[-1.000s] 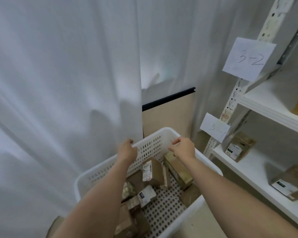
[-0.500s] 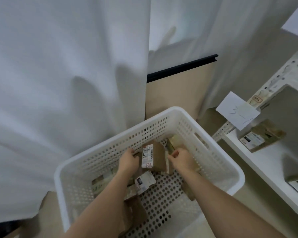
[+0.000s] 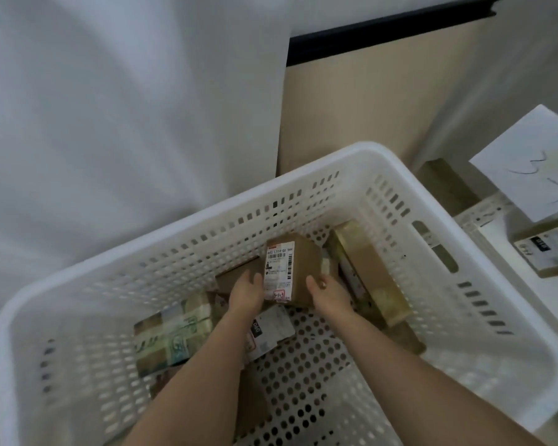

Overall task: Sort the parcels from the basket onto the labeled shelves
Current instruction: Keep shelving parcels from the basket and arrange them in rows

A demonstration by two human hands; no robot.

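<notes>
Two hands [image 3: 245, 292] [image 3: 327, 294] around one brown, white-labelled parcel [image 3: 292, 273].

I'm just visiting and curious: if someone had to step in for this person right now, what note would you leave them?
Left hand and right hand: both grip a brown parcel from either side, inside the white basket; its label bears a handwritten code that looks like 3-1-3.
Elsewhere: several more parcels lie in the basket, including a long taped box on the right. One parcel already sits on the shelf at right, below a paper sign.
Left: lift this parcel out, shelve it by its label, then sort the others.
</notes>
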